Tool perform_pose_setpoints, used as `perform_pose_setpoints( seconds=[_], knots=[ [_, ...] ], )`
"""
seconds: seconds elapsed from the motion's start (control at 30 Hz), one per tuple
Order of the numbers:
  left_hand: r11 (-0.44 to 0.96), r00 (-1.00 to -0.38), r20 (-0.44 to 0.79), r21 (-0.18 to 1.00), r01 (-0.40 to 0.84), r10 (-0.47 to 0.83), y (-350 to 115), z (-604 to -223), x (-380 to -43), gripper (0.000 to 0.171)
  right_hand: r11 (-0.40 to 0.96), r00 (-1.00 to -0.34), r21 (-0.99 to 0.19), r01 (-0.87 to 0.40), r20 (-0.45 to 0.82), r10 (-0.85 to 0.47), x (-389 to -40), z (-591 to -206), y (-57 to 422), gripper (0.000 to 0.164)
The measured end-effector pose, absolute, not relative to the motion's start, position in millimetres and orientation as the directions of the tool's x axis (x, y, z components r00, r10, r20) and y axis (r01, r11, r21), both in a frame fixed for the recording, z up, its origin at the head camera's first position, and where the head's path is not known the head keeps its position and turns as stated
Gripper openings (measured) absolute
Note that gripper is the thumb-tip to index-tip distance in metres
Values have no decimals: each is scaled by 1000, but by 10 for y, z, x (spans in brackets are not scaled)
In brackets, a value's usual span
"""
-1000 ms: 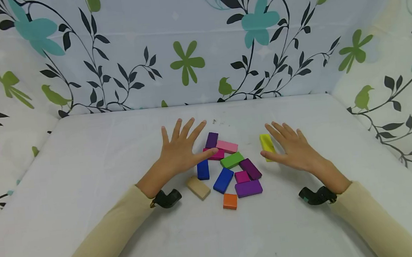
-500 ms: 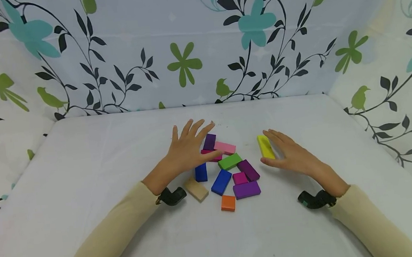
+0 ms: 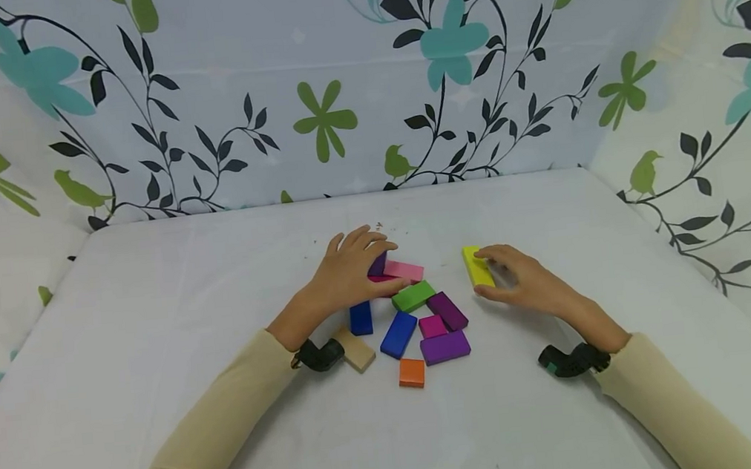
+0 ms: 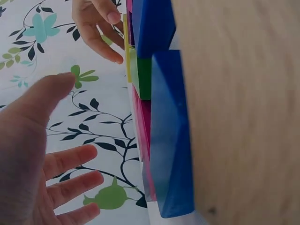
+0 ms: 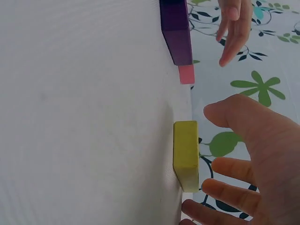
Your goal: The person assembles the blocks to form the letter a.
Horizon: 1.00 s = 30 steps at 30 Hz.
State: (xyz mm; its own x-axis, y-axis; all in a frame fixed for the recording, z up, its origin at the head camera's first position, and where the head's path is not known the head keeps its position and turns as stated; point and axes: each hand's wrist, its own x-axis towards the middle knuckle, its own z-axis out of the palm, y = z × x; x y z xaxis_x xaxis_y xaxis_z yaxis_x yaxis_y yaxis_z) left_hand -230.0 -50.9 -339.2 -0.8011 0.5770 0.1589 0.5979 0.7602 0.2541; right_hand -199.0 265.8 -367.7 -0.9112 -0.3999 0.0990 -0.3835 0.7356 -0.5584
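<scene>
My left hand (image 3: 345, 276) hovers over the far left of a group of coloured blocks, fingers loosely bent and holding nothing. Beneath it are a dark purple block (image 3: 378, 265) and a magenta block, both partly hidden by the fingers and thumb. A light pink block (image 3: 407, 270) lies just to their right. On the right, my right hand (image 3: 530, 278) is over the right side of a yellow block (image 3: 476, 267), thumb and fingers apart. In the right wrist view the yellow block (image 5: 186, 145) stands apart from the thumb, with the fingers beyond it.
Nearer blocks include a green one (image 3: 413, 297), two blue ones (image 3: 398, 335), a plum one (image 3: 448, 311), a small magenta one (image 3: 433, 326), a violet one (image 3: 445, 347), an orange one (image 3: 411, 373) and a wooden one (image 3: 359, 351). A patterned curtain (image 3: 201, 78) hangs behind the white table (image 3: 286, 436).
My left hand has moved right and its spread fingers have bent down over the dark purple block. My right hand's fingers have bent and come closer to the yellow block. The view has shifted slightly.
</scene>
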Motion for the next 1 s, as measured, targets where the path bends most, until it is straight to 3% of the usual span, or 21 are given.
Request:
perform_pose_setpoints(
  seconds=[0.2, 0.57, 0.77, 1.0],
  knots=[
    [723, -788, 115, 335, 605, 605, -573, -3446, -2374, 59, 696, -893, -576, -428, 150, -425, -2021, -3709, 2663, 46],
    [580, -727, 67, 556, 596, 683, -666, -3565, -2517, 48, 679, -886, -579, -450, 196, -420, -2048, -3764, 2681, 40],
    [548, -709, 56, 591, 591, 703, -688, -3597, -2560, 45, 665, -882, -592, -456, 203, -424, -2046, -3773, 2682, 39],
    [562, -688, 31, 551, 617, 725, -688, -3638, -2616, 45, 636, -872, -612, -471, 212, -441, -2051, -3781, 2690, 38]
  ],
)
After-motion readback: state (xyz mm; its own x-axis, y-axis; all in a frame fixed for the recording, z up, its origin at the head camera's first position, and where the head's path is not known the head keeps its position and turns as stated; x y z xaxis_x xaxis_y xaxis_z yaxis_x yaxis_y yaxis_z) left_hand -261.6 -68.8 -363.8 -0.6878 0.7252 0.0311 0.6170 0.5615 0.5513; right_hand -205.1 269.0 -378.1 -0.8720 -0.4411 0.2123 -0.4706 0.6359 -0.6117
